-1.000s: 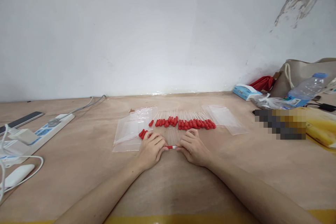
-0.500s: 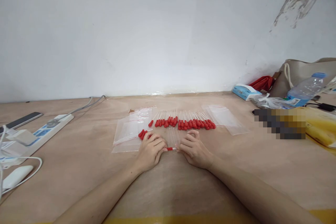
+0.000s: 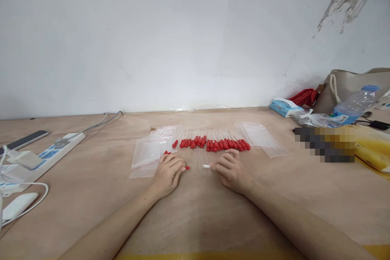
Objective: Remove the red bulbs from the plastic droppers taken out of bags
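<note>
My left hand (image 3: 168,174) is closed on a red rubber bulb (image 3: 187,167), whose end sticks out past the fingertips. More red bulbs (image 3: 167,152) lie just behind that hand, partly hidden by it. Between the fingers of my right hand (image 3: 230,171) is a clear dropper tube (image 3: 206,166), its end pointing left toward the bulb with a gap between them. Several loose clear tubes (image 3: 199,157) lie on the table between my hands. Beyond them is a row of droppers (image 3: 225,145) with red bulbs toward me and clear stems toward the wall.
Clear zip bags lie left (image 3: 146,156) and right (image 3: 262,140) of the row. A power strip (image 3: 57,150) with plugs and cables stands at the left. At the right are a tissue pack (image 3: 284,107), a plastic bottle (image 3: 355,103) and a yellow bag (image 3: 373,146).
The red bulb and the clear tube, end to end before, are now apart. My left hand has moved left with the bulb, my right hand slightly right with the tube.
</note>
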Available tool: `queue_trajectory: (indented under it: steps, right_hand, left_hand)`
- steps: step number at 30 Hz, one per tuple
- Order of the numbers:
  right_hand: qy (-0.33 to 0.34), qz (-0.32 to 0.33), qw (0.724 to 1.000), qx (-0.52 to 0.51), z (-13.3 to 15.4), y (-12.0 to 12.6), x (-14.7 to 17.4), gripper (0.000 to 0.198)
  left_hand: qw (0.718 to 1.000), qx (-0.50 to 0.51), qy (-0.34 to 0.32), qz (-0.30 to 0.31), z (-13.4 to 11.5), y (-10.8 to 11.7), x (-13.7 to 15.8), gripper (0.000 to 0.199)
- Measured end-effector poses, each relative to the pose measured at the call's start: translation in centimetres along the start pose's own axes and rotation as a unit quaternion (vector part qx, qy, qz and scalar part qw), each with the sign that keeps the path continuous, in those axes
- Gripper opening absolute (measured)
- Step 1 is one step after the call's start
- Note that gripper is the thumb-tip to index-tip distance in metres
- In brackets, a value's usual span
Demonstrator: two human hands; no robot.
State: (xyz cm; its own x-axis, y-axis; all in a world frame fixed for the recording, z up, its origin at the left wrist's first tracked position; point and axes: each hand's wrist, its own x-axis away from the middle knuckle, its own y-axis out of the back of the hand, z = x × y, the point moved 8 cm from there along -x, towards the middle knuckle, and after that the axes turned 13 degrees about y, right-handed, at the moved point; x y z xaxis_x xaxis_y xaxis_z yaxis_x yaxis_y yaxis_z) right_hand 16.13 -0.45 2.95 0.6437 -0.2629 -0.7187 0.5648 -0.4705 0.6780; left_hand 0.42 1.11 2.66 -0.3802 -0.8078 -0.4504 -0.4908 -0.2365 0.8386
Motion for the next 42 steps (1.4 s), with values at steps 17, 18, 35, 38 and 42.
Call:
queue_trajectory:
  steps: [17, 18, 35, 38, 42]
  right_hand:
    - [-0.167, -0.017, 0.985, -0.038, -2.5, -2.1, -0.2, 0.019]
    - [-0.164, -0.016, 0.986, -0.032, -2.4, -2.1, -0.2, 0.019]
    - [-0.118, 0.067, 0.990, -0.024, -0.5, -2.8, -1.2, 0.039]
    - [-0.132, 0.060, 0.989, -0.036, -0.8, -2.5, -1.2, 0.039]
    - [-0.202, 0.057, 0.976, -0.054, -2.0, -1.8, -0.2, 0.024]
  left_hand:
    - [0.965, 0.041, 0.232, -0.112, 8.5, 4.4, -0.7, 0.023]
    - [0.967, 0.042, 0.231, -0.101, 8.5, 4.1, -0.7, 0.021]
    - [0.974, -0.064, 0.197, -0.090, 7.6, 3.4, -2.1, 0.024]
    - [0.961, -0.104, 0.252, -0.056, 9.1, 3.0, -3.8, 0.027]
    - [0.938, -0.138, 0.319, 0.015, 10.7, 2.0, -5.9, 0.033]
